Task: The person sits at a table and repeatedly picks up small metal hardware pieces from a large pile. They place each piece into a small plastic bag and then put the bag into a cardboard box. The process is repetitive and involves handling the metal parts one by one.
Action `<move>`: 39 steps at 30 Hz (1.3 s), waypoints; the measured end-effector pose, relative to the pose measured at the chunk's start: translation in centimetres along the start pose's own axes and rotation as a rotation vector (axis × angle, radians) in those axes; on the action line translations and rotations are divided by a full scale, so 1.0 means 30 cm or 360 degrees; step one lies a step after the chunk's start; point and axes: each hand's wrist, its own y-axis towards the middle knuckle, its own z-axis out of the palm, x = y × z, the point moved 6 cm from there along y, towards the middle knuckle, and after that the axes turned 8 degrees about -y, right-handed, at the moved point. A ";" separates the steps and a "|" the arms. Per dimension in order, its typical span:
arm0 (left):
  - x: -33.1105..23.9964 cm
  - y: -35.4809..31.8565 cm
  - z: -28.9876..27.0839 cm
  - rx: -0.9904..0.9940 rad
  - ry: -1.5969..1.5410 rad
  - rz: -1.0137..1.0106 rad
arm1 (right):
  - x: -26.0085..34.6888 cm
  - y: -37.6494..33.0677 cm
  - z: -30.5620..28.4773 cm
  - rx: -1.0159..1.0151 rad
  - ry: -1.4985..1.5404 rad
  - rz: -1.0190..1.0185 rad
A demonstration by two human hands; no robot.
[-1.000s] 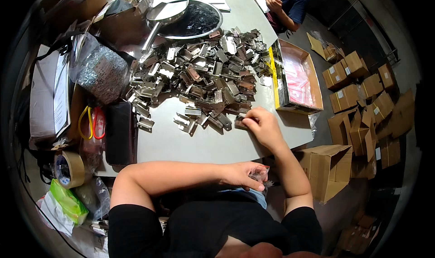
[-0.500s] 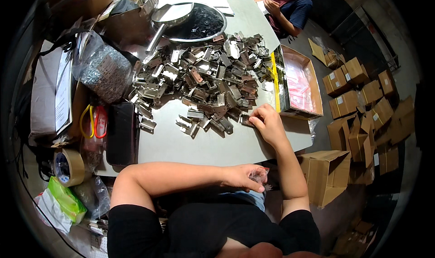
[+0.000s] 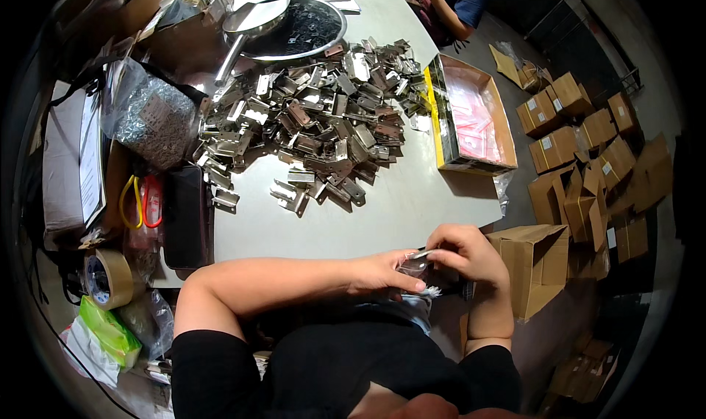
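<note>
My left hand point(image 3: 390, 273) is closed around a small clear plastic bag point(image 3: 413, 267) near the table's front edge. Close against it, my right hand point(image 3: 465, 250) pinches a small metal bracket point(image 3: 421, 255) at the mouth of the bag. Part of the bracket is covered by my fingers. Beyond both hands, a heap of silvery metal brackets point(image 3: 334, 121) spreads over the white table point(image 3: 294, 236). A few of the heap's pieces lie loose along its near side.
A carton point(image 3: 479, 167) of pink-and-white packets stands at the table's right edge. A steel basin point(image 3: 343, 42) of dark pieces holds a pan point(image 3: 257, 16). Left are a bag of screws point(image 3: 158, 114), tape point(image 3: 110, 278) and a dark case point(image 3: 187, 220). Another person point(image 3: 463, 7) works beyond.
My right hand has come back from the near right side of the bracket heap to my left hand, bringing a metal bracket. The left hand stays about where it was with the bag.
</note>
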 end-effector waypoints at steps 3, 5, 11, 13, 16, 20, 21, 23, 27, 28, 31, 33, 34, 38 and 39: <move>-0.003 -0.006 0.007 -0.0069 0.0029 -0.0061 | 0.053 0.005 0.004 0.0057 -0.0298 -0.0456; -0.003 -0.006 0.011 -0.0031 0.0079 -0.0053 | 0.052 0.018 0.019 0.0164 -0.0262 -0.0460; -0.005 0.006 -0.004 0.0047 0.0080 0.0003 | 0.031 0.039 0.052 0.0264 -0.0175 0.0045; -0.025 -0.005 0.012 0.0047 -0.0021 0.0074 | 0.030 0.035 0.053 0.0263 -0.0168 -0.0102; -0.030 -0.008 0.008 0.0046 -0.0137 0.0138 | 0.052 0.024 0.036 0.0232 -0.0184 -0.0353; -0.059 -0.008 0.005 0.0076 -0.0091 0.0308 | 0.104 -0.004 0.016 -0.0030 -0.0379 -0.0503; -0.073 -0.010 0.009 0.0058 0.0005 0.0361 | 0.099 -0.005 0.016 -0.0104 -0.0449 -0.0540; -0.109 -0.024 0.027 -0.0096 0.0097 0.0478 | 0.125 -0.005 0.009 -0.0209 -0.0548 -0.0619; -0.139 -0.021 -0.023 -0.0222 0.0448 0.0881 | 0.169 -0.018 0.012 -0.0357 -0.0661 -0.0768; -0.156 -0.027 -0.031 -0.0323 0.0666 0.1028 | 0.185 -0.027 0.016 -0.0408 -0.0750 -0.0816; -0.188 -0.052 -0.040 -0.0604 0.1034 0.1197 | 0.224 -0.039 0.016 -0.0583 -0.0944 -0.0913; -0.205 -0.062 -0.046 -0.0715 0.1177 0.1242 | 0.228 -0.010 -0.007 -0.0714 -0.0904 -0.0784; -0.211 -0.064 -0.049 -0.0755 0.1227 0.1216 | 0.228 0.004 -0.024 -0.0778 -0.0883 -0.0719; -0.257 -0.091 -0.032 -0.0976 0.1517 0.1393 | 0.109 0.048 -0.015 -0.0588 -0.0647 -0.0780; -0.270 -0.105 -0.016 -0.1061 0.1598 0.1489 | 0.093 0.047 -0.027 -0.0681 -0.0633 -0.0760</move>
